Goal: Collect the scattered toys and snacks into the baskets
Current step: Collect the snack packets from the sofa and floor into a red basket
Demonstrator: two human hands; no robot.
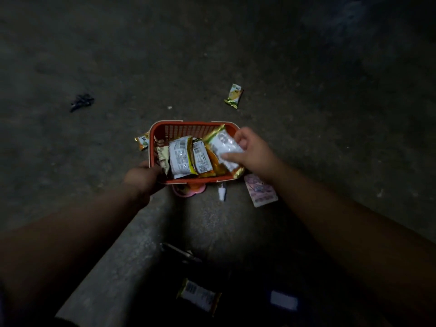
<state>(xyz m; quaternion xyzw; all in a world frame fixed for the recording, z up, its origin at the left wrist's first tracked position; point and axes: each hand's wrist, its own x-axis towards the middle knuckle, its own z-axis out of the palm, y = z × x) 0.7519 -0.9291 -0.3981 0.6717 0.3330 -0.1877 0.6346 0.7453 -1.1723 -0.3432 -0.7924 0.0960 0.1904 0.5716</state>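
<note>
Orange basket (188,123), frame centre: four snack packets (181,156) inside; right hand (254,152) pinches a fifth packet (224,147), left hand (141,180) grips the rim; concrete floor (306,114).

Floor: bare grey concrete floor (318,74), rough, mottled with darker stains.
Debris: one small pale fleck (169,107) on the concrete.
Light: dim, brightest at the centre, fading to near-black toward the corners.
Shadow: a deep dark patch (236,274) covers the near floor.
</note>
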